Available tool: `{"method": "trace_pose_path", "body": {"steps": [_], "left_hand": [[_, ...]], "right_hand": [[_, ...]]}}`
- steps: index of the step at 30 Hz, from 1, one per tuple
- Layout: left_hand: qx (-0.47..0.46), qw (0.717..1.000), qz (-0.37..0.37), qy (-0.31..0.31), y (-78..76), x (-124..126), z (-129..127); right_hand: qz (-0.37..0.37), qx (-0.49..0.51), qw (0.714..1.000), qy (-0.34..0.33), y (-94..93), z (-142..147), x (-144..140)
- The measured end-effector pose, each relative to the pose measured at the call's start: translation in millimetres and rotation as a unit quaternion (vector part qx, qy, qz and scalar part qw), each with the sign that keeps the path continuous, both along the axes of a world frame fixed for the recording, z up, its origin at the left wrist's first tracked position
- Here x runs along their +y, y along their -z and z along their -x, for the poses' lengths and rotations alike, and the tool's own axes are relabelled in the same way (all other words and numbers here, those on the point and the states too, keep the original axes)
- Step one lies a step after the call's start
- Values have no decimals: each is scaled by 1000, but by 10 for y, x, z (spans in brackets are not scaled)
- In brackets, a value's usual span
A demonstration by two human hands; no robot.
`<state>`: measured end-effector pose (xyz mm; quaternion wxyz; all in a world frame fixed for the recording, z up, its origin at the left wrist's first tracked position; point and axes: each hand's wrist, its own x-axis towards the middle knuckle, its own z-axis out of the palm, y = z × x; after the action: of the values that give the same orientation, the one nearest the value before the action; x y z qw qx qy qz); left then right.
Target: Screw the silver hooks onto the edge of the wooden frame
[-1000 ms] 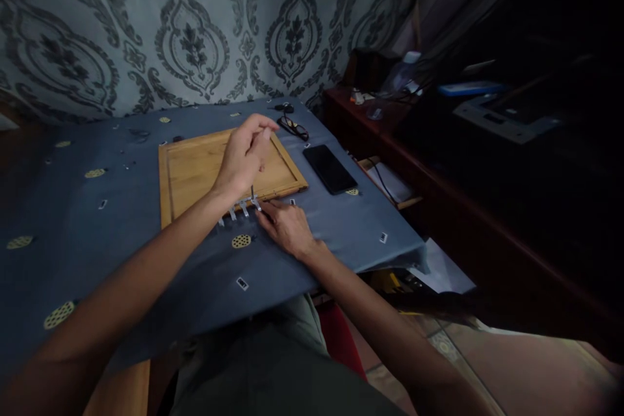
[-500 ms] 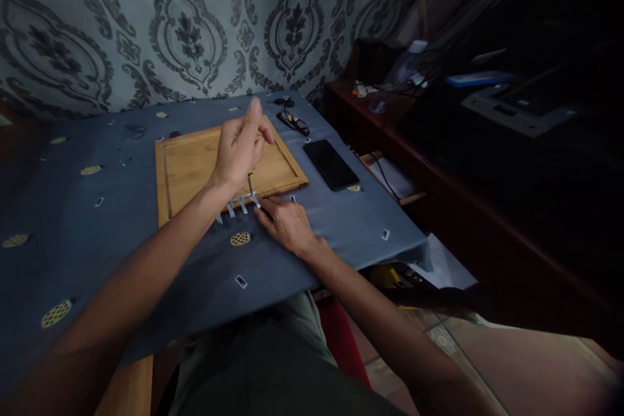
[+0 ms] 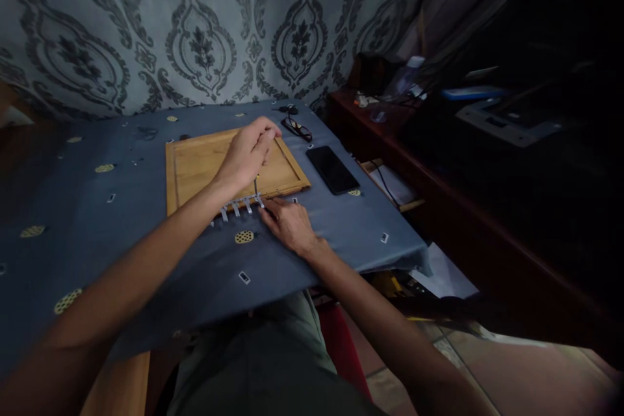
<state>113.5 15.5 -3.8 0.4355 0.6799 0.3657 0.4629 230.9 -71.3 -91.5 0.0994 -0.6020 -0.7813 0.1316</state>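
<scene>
A wooden board (image 3: 205, 166) with a raised frame lies on the cloth-covered table. Along its near edge sits a metal hook rack (image 3: 236, 208) with several hooks pointing toward me. My left hand (image 3: 248, 151) is above the board, its fingers curled around the top of a screwdriver (image 3: 257, 186). Its thin shaft stands roughly upright, with the tip down at the rack's right part; most of the handle is hidden by the hand. My right hand (image 3: 290, 224) rests low on the table, thumb and fingertips on the rack's right end.
A black phone (image 3: 333, 169) lies right of the board, with eyeglasses (image 3: 297, 129) behind it. The blue tablecloth (image 3: 312, 253) bears pineapple prints. To the right stands a dark red desk (image 3: 390, 136) with a clear plastic bottle (image 3: 404, 75) and an open drawer (image 3: 392, 185).
My left hand has turned over the screwdriver: the thumb that pointed up is now folded down against the fingers. My right hand stays at the rack's end. The view has shifted slightly.
</scene>
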Motion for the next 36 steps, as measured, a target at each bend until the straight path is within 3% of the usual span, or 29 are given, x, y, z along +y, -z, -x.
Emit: {"method": "trace_pose_path", "body": {"steps": [7, 15, 27, 32, 36], "left_hand": [[-97, 994, 43, -41, -13, -49, -118], [-108, 992, 22, -52, 39, -20, -144], [-91, 995, 27, 32, 40, 36, -91], [-41, 997, -59, -26, 41, 25, -47], [-103, 994, 13, -42, -8, -25, -83]], "right_hand": [[1, -3, 1000, 1, -13, 10, -2], [11, -8, 1000, 2, -1, 2, 9], [13, -10, 1000, 4, -5, 4, 12], [10, -6, 1000, 8, -24, 13, -2], [7, -6, 1000, 7, -31, 17, -7]]}}
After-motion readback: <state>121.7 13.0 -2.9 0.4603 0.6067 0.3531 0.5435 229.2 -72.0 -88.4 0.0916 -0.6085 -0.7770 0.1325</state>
